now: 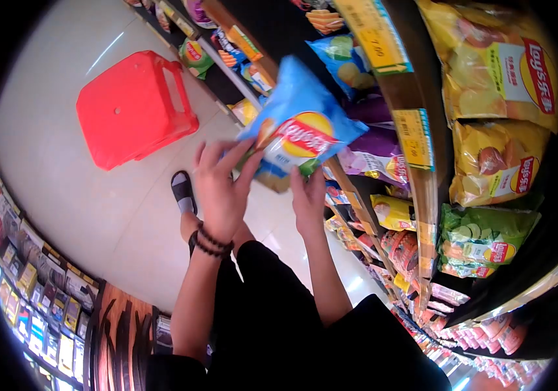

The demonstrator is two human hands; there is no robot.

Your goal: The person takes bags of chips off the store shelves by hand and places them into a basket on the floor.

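Note:
A blue bag of Lay's chips [315,107] is held up between my two hands, in front of the shelves. My left hand [221,182], with a dark beaded bracelet at the wrist, grips the bag's left lower corner, its fingers slightly blurred. At the bag's lower right edge, my right hand [308,192] pinches it between thumb and fingers. The bag is tilted, and its red and yellow logo faces me. Just behind it on the shelf are another blue bag [343,62] and a purple bag [383,156].
A red plastic stool [119,111] stands on the tiled floor at the upper left. Shelves with yellow bags [500,72], green bags [481,238] and price tags [414,138] run along the right. A display rack [37,293] is at the lower left.

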